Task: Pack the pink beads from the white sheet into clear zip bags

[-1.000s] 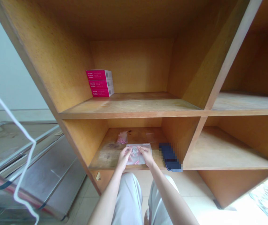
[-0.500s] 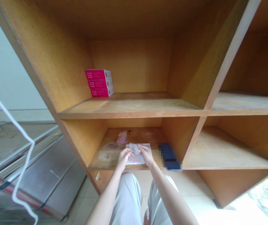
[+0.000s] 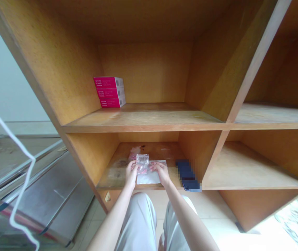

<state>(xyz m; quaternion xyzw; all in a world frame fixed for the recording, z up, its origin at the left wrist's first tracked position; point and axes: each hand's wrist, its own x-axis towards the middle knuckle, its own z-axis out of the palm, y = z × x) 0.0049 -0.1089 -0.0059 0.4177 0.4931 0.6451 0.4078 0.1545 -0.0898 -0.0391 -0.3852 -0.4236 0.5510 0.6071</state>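
Both my hands are at the front of the lower left compartment of a wooden shelf unit [image 3: 143,127]. My left hand [image 3: 131,173] pinches a small clear plastic bag [image 3: 142,163] with pink bits in it and holds it upright. My right hand [image 3: 160,172] is beside it, fingers curled at the bag's right edge and resting over a flat white sheet [image 3: 149,177] on the shelf board. A second small bag with pink contents [image 3: 134,152] lies farther back on the same board.
A dark blurred flat object [image 3: 188,174] lies at the right of the compartment. Three stacked pink boxes [image 3: 109,92] sit at the back left of the shelf above. Metal panels [image 3: 41,205] lie on the floor to the left. A white cord [image 3: 8,132] hangs close to the camera.
The small clear bag has been lifted off the white sheet and now stands upright in my left hand. Both hands have shifted slightly left.
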